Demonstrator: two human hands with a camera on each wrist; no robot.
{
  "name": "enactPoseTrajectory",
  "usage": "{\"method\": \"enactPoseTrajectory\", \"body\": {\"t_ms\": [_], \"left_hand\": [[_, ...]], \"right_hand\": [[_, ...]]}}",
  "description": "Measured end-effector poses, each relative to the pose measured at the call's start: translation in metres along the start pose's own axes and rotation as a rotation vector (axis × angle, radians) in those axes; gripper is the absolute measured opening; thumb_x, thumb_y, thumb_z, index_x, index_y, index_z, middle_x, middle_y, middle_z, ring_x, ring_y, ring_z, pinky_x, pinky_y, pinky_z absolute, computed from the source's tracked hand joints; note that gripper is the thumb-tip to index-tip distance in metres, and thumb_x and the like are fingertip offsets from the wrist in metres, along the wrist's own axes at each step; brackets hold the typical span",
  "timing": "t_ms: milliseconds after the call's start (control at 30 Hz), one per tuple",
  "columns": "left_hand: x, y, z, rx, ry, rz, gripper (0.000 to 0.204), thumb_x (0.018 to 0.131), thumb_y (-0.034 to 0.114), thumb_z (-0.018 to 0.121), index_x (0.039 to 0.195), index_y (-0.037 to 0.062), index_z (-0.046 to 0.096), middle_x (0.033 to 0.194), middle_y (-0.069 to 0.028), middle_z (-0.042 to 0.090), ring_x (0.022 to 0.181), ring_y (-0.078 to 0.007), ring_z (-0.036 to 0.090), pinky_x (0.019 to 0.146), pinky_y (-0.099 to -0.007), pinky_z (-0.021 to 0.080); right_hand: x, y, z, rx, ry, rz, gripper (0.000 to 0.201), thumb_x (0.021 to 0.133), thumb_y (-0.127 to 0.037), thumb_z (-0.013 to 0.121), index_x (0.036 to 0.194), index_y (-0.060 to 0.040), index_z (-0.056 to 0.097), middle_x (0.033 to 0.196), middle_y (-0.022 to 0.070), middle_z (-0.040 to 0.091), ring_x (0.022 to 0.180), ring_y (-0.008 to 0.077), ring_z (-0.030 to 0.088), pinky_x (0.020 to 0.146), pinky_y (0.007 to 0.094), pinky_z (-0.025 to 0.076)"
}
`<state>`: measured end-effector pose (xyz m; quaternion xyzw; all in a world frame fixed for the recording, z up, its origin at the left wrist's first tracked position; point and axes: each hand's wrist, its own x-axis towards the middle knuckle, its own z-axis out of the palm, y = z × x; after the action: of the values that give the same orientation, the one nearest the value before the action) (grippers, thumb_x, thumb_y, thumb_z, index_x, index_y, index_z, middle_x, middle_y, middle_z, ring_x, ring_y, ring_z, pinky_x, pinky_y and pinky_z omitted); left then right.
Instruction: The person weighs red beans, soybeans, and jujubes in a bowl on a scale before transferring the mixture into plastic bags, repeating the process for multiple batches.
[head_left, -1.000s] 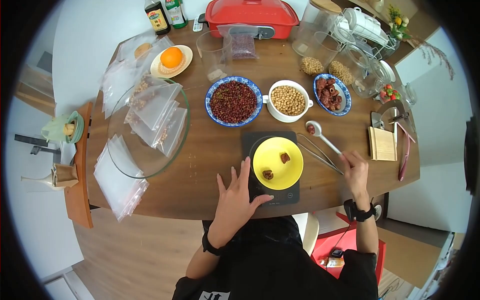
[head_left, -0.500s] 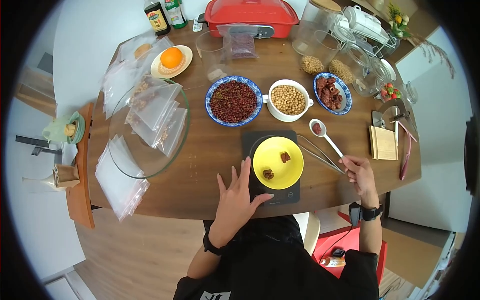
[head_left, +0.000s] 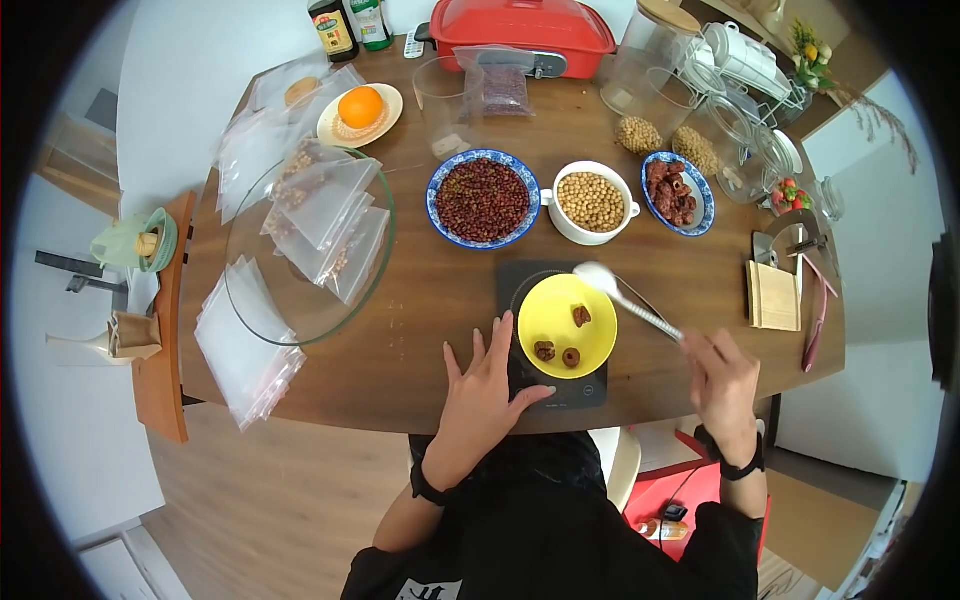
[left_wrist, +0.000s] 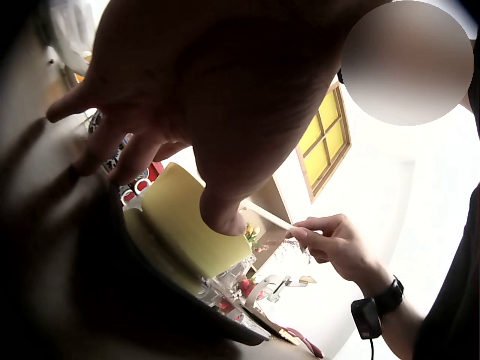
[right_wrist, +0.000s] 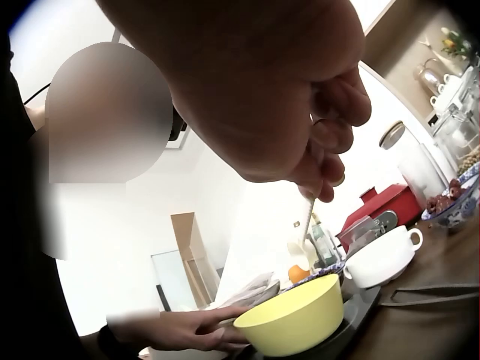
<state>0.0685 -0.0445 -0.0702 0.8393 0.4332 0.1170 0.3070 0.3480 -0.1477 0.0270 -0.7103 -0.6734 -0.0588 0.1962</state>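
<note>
My right hand [head_left: 725, 385] grips the handle of a white spoon [head_left: 597, 277], whose bowl is tipped over the upper right rim of a yellow bowl [head_left: 548, 308]. Three brown dried fruit pieces, one with a hole through it, lie inside. The yellow bowl stands on a flat black kitchen scale [head_left: 512, 272]. Beside it, my left hand [head_left: 480, 395] has its fingers spread at the scale's left edge, the thumb along the front near its buttons. In the left wrist view the yellow bowl [left_wrist: 187, 225] is just beyond that thumb.
Behind the scale stand a blue-rimmed bowl of red beans [head_left: 485, 200], a white pot of soybeans [head_left: 590, 203] and a bowl of dried fruit [head_left: 672, 195]. Metal tongs [right_wrist: 420, 294] lie right of the scale. A large glass bowl [head_left: 390, 240] with bagged food stands left.
The spoon has moved left from beside the bowl to over its rim and tipped. A third dried fruit piece now lies in the yellow bowl. My left hand keeps its place at the scale.
</note>
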Motion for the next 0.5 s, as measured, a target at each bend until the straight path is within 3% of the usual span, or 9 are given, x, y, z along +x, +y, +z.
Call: {"method": "enactPoseTrajectory", "body": {"t_ms": [167, 267, 333, 467, 500], "left_hand": [[0.000, 0.002, -0.001, -0.005, -0.008, -0.013, 0.109, 0.091, 0.062, 0.069, 0.166, 0.0052, 0.015, 0.159, -0.0258, 0.044, 0.145, -0.0536, 0.040, 0.119, -0.0739, 0.020], [0.000, 0.001, -0.001, 0.000, -0.003, -0.004, 0.108, 0.091, 0.062, 0.068, 0.166, 0.0064, 0.014, 0.161, -0.0244, 0.043, 0.146, -0.0533, 0.040, 0.119, -0.0745, 0.019], [0.000, 0.002, -0.002, -0.012, -0.014, -0.015, 0.108, 0.091, 0.061, 0.069, 0.167, 0.0075, 0.013, 0.162, -0.0225, 0.042, 0.147, -0.0529, 0.038, 0.119, -0.0747, 0.019], [0.000, 0.002, -0.001, -0.016, -0.017, -0.028, 0.108, 0.091, 0.062, 0.068, 0.167, 0.0085, 0.013, 0.163, -0.0216, 0.042, 0.148, -0.0526, 0.038, 0.119, -0.0745, 0.018], [0.000, 0.002, 0.000, -0.028, 0.016, -0.007, 0.106, 0.091, 0.061, 0.067, 0.166, 0.0077, 0.016, 0.159, -0.0259, 0.045, 0.145, -0.0548, 0.040, 0.118, -0.0765, 0.018]], "right_hand": [[0.059, 0.036, 0.016, -0.122, 0.047, 0.042, 0.037, 0.080, 0.005, 0.067, 0.113, -0.0105, 0.076, 0.088, 0.0089, 0.064, 0.069, 0.0305, 0.066, 0.059, 0.0417, 0.052], [0.095, 0.056, 0.042, -0.214, 0.081, -0.057, 0.039, 0.080, 0.003, 0.067, 0.116, -0.0121, 0.076, 0.092, 0.0083, 0.066, 0.073, 0.0315, 0.069, 0.061, 0.0429, 0.055], [0.109, 0.061, 0.056, -0.313, -0.008, -0.080, 0.040, 0.081, 0.002, 0.066, 0.116, -0.0132, 0.075, 0.097, 0.0086, 0.067, 0.077, 0.0334, 0.070, 0.064, 0.0442, 0.056], [0.120, 0.066, 0.078, -0.084, -0.072, -0.028, 0.025, 0.091, -0.004, 0.067, 0.113, -0.0103, 0.078, 0.091, 0.0121, 0.070, 0.077, 0.0363, 0.072, 0.067, 0.0443, 0.057], [0.120, 0.072, 0.082, -0.083, -0.074, -0.033, 0.025, 0.091, -0.004, 0.067, 0.113, -0.0103, 0.078, 0.091, 0.0121, 0.070, 0.077, 0.0363, 0.072, 0.067, 0.0443, 0.057]]}}
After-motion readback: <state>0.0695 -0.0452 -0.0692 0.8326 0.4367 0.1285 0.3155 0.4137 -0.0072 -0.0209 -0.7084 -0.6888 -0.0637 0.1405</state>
